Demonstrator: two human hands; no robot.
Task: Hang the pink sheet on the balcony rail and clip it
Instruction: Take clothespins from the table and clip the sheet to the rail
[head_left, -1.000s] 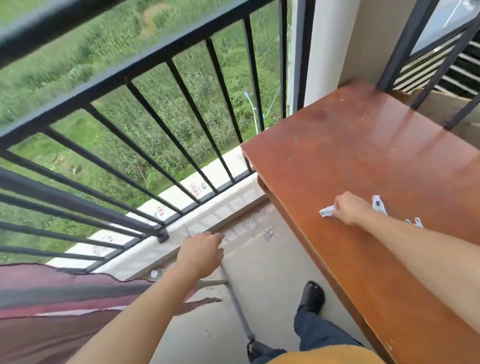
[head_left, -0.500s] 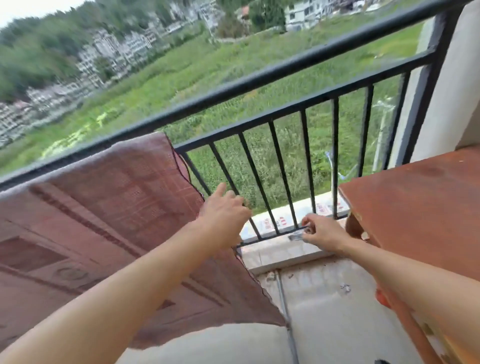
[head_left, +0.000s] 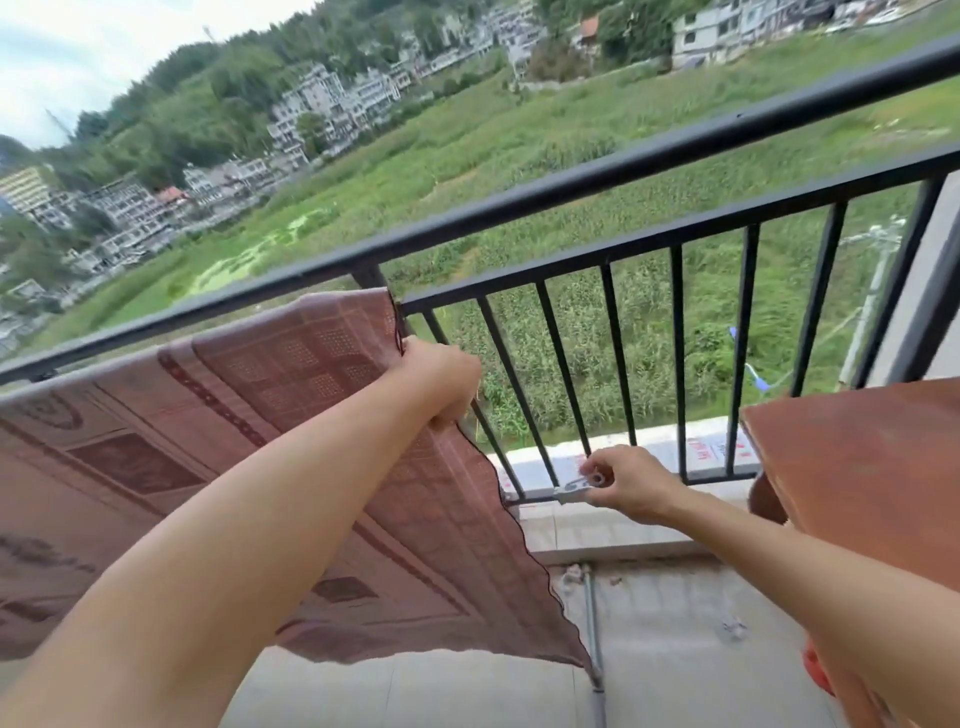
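The pink patterned sheet (head_left: 291, 395) hangs over the lower bar of the black balcony rail (head_left: 571, 182) on the left half of the view, its bottom edge lifted toward me. My left hand (head_left: 441, 379) grips the sheet's right edge, just below the top corner. Lower and to the right, in front of the rail's bottom bar, my right hand (head_left: 628, 488) holds a pale clip (head_left: 579, 486) that points left toward the sheet, a short gap away from it.
A reddish-brown wooden table (head_left: 857, 467) stands at the right against the rail. A thin grey pipe (head_left: 592, 623) runs along the concrete floor below the sheet's corner. Fields and buildings lie far beyond the bars.
My left hand has closed on the sheet's right edge, where before it was only reaching. The view has tilted up and my right hand with the clip sits slightly further right.
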